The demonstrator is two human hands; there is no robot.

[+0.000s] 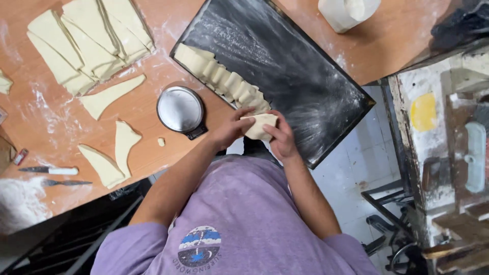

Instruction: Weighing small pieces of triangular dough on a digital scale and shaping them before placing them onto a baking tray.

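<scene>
Head view: the person stands over the edge of a floured wooden table and holds a rolled piece of dough between both hands, just above the near corner of a black baking tray. The left hand curls around the left end of the roll, fingers bent and pinching it. The right hand cups the right end from below, fingers closed against the dough. The piece sits touching the last of a row of rolled pastries that lies along the tray's left edge.

The dough looks soft and light, likely to dent or stretch under firm pressure, and the flour dusting probably keeps it from sticking. It seems best held at both ends with a loose grip, as it is now, so the roll keeps its shape.

On the table, left of the tray, lies a stack of cut dough triangles, with single triangles spread nearer the person. A small round metal scale stands between them and the tray. A white-handled knife lies near the table's left edge, close to a mound of flour. A white container stands beyond the tray.
</scene>
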